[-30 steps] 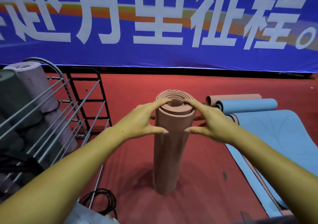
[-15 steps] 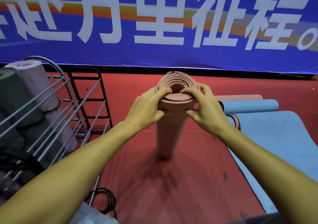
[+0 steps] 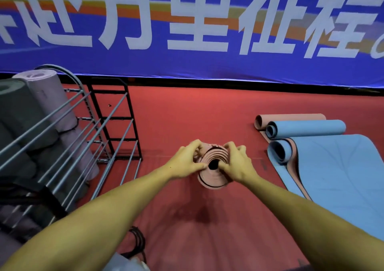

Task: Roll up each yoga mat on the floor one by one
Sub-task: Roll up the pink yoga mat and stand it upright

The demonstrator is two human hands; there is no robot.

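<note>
Whereas it stood upright before, the pink rolled mat point(image 3: 212, 179) now faces end-on, left hand point(image 3: 185, 162) and right hand point(image 3: 239, 164) gripping it.

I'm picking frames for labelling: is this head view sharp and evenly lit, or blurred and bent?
Head view: the banner bows from wide-angle distortion, its characters soft; the rolled pink mat and both hands, left and right, are fairly sharp; a dark shadow pools on the red floor beneath them; no glare.
</note>
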